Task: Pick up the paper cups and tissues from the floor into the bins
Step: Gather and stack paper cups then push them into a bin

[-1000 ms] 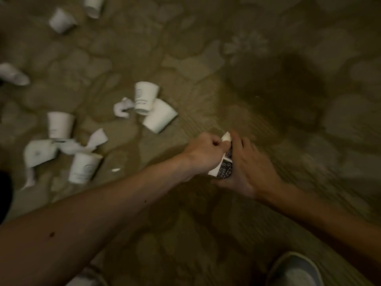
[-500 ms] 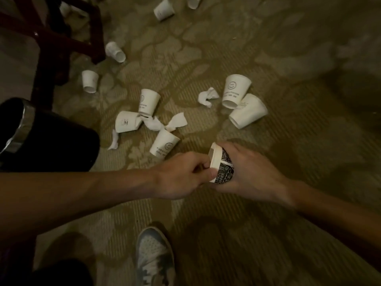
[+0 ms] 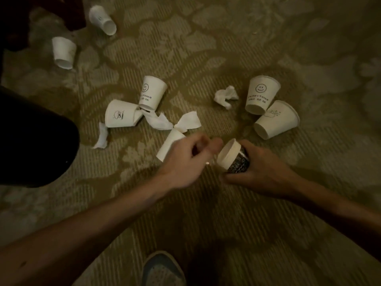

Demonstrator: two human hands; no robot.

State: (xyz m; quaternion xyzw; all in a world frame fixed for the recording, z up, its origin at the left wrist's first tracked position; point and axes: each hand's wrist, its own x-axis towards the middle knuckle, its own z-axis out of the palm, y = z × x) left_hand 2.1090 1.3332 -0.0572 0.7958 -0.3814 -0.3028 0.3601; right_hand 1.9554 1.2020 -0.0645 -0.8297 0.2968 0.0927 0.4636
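Patterned olive carpet (image 3: 206, 48), dimly lit, fills the view. Your right hand (image 3: 266, 172) grips a black-printed cup (image 3: 235, 159) with its mouth turned toward your left hand (image 3: 185, 159); the cup's lettering is too blurred to read. Your left hand sits just beside the rim, fingers curled and smeared, so you cannot tell whether it pinches anything. On the floor beyond, the right smiley cup (image 3: 261, 93) reads "EVERYTHING" over a blurred second line. The left smiley cup (image 3: 152, 92) shows "THING" and "OK". A crumpled tissue (image 3: 225, 97) lies between them, and a twisted tissue (image 3: 165, 122) touches the left one. A black bin (image 3: 37, 141) stands at the left edge, and a shoe (image 3: 162, 269) shows at the bottom.
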